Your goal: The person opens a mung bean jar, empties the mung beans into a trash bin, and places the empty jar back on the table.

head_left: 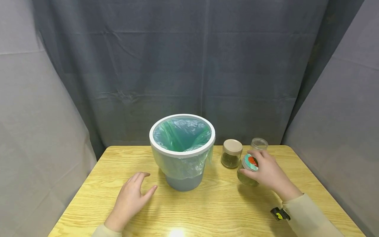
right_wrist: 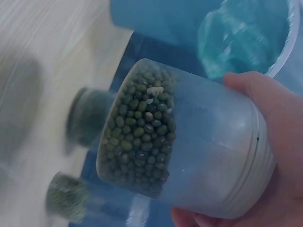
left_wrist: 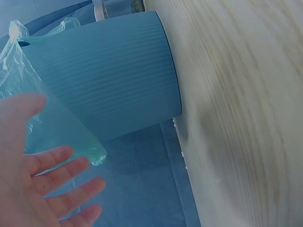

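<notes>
In the head view my right hand (head_left: 270,171) grips a clear jar of green beans (head_left: 246,177) around its lid, which bears a teal and red sticker. The right wrist view shows this jar (right_wrist: 142,137) tilted, about half full and seemingly raised off the table. My left hand (head_left: 128,199) is held over the table with fingers apart, left of a grey bin (head_left: 183,184). Nothing is in that hand. A thin green plastic bag (head_left: 171,131) lines the bin and hangs over its white rim. In the left wrist view the hand (left_wrist: 33,189) is beside the hanging bag.
Right of the bin stands a jar with a beige lid (head_left: 232,147) and dark green contents. Another clear jar (head_left: 259,143) is behind my right hand, partly hidden. A grey curtain (head_left: 165,65) closes off the back of the wooden table (head_left: 204,214).
</notes>
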The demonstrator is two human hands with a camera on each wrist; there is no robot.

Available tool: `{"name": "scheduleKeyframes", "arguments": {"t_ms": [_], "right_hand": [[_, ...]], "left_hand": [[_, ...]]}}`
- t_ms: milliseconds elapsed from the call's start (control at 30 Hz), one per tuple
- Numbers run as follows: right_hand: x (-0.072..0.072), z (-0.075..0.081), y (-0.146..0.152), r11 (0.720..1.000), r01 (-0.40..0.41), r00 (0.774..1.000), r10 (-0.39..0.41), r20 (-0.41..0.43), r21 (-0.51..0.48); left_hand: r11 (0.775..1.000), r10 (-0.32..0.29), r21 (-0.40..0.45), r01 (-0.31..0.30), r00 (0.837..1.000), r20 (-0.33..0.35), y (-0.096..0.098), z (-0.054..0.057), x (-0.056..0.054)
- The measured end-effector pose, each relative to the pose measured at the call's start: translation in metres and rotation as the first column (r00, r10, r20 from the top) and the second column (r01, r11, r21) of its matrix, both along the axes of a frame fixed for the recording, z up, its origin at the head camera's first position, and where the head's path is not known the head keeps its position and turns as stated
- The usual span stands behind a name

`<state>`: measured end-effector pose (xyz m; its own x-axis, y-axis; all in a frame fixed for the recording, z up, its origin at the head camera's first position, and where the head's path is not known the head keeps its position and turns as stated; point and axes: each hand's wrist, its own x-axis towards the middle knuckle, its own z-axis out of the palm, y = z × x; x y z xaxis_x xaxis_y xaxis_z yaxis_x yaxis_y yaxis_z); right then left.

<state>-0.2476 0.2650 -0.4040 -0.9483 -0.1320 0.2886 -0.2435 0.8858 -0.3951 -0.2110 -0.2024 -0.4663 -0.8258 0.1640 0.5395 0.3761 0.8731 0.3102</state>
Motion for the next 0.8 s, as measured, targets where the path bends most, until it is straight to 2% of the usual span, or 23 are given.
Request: {"name": "scheduleKeyframes", "arguments": {"t_ms": [200, 367, 567, 800], "right_hand": [[0.016, 0.012, -0.023, 0.998, -0.063, 0.996, 0.063, -0.063, 0.006], [0.028, 0.016, -0.038, 0.995, -0.102, 0.993, 0.102, -0.062, 0.001], [0.040, 0.017, -0.056, 0.990, -0.136, 0.989, 0.135, -0.056, -0.025], [0.052, 0.019, -0.072, 0.985, -0.172, 0.981, 0.168, -0.097, -0.032]], "left_hand": [[1.000, -0.015, 0.007, 0.015, 1.000, -0.021, 0.003, 0.001, 0.004], [0.999, -0.033, 0.009, 0.033, 0.999, -0.014, 0.006, 0.000, 0.007], [0.999, -0.046, 0.009, 0.045, 0.999, 0.025, 0.011, -0.002, 0.011], [0.991, -0.115, 0.075, 0.107, 0.988, 0.108, 0.026, 0.006, 0.020]]}}
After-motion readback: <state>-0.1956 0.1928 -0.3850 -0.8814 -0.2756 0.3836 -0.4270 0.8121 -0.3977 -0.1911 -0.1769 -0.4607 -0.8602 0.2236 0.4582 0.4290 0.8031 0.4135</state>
